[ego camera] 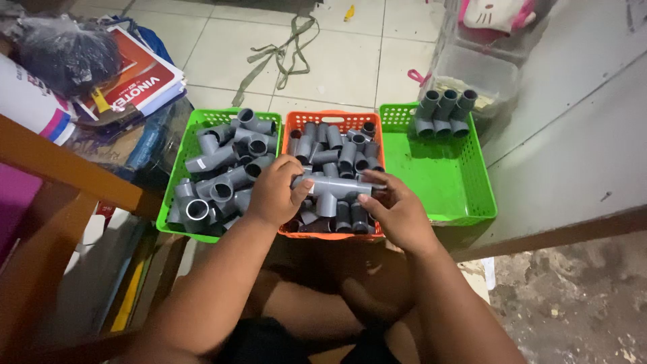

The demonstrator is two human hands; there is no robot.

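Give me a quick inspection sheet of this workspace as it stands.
Surface: tiled floor, dusty.
Job's things: grey pipe assembly held over orange basket of short pipe pieces; left green basket of tee fittings; right green basket with one finished assembly.
Clutter: books, black bag, clear plastic bin.
Hands: left hand and right hand both grip the pipe assembly.
Cables: none; a green strap lies on the floor.
Surroundings: wooden frame, grey wall.

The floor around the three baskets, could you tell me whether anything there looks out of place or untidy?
Yes. A greenish strap lies loose and tangled on the tiled floor behind the baskets, and a small yellow item sits stray beyond it. The grey pipe fittings stay inside their baskets; none have spilled.
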